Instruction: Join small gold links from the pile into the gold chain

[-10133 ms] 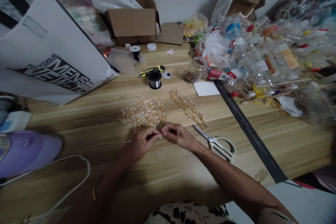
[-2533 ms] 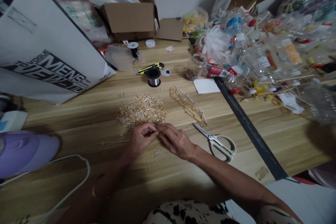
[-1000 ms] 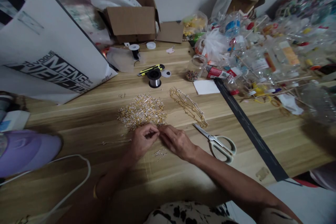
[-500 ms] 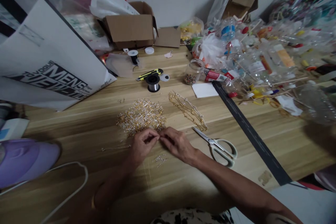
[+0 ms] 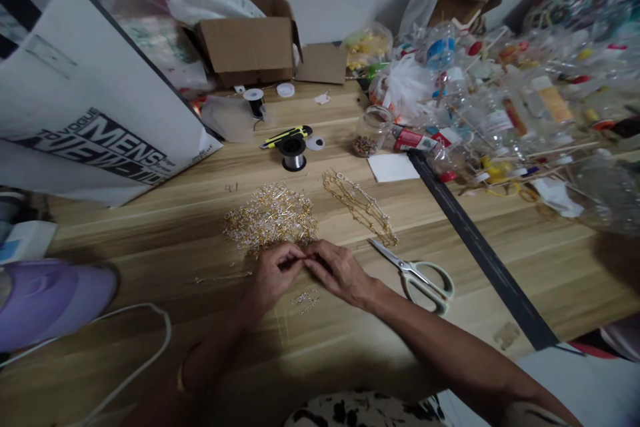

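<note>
1. Left hand [image 5: 273,273]: thumb and forefinger pinched together; from here I cannot tell what they hold.
2. Right hand [image 5: 345,273]: fingers bent, pinched, meeting the left's tips; contents likewise indistinct.
3. Gold-and-silver pile [image 5: 270,217]: just beyond both hands.
4. Change: negligible; short chains [image 5: 306,299] and scissors [image 5: 406,267] unmoved, so work remains at the fingertips.

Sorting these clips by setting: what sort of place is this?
Probably an indoor jewellery-craft work table, perhaps at home or in a small workshop: a heap of gold and silver pieces, thin chains and scissors lie on it.
</note>
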A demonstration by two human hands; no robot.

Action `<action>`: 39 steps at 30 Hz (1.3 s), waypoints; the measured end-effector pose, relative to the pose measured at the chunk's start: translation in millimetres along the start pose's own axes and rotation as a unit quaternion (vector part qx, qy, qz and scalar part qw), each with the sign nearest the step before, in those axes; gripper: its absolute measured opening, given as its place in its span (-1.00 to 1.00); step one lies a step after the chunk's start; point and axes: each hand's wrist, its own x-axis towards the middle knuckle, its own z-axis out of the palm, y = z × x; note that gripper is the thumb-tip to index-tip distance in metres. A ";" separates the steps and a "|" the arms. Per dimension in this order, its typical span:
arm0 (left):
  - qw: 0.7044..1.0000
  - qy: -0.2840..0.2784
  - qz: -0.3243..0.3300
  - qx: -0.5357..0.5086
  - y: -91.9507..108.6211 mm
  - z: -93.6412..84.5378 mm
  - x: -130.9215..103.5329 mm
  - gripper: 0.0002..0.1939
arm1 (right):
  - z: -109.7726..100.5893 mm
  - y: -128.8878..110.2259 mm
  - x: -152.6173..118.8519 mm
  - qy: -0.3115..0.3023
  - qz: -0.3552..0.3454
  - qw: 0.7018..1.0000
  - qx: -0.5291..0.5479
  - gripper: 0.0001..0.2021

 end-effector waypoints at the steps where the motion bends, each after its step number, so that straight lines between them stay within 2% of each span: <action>1: 1.000 -0.002 -0.001 0.000 -0.6 0.4 -0.2 -0.93 | 0.3 0.6 -0.1 -0.002 -0.009 1.000 -0.008 -0.88; 7: 1.000 -0.006 0.002 0.003 -1.5 1.2 -0.6 -0.93 | 0.4 2.4 0.0 0.000 -0.043 0.998 -0.041 -0.86; 15: 0.999 -0.027 -0.016 0.009 -5.7 -0.7 -0.6 -0.95 | -3.4 -1.0 2.2 0.004 -0.011 1.000 -0.010 -0.83; 22: 0.996 -0.070 -0.034 -0.034 -2.4 -2.9 1.7 -0.90 | -6.5 -1.4 2.0 0.041 0.030 0.998 0.040 -0.85; 29: 0.994 -0.071 -0.057 -0.054 -4.8 -1.8 1.8 -0.87 | -7.2 -2.3 2.8 0.043 0.073 0.994 0.069 -0.85; 39: 0.996 -0.082 -0.027 0.005 0.1 -2.3 1.0 -0.91 | -6.1 -2.0 2.3 0.036 0.082 0.992 0.084 -0.83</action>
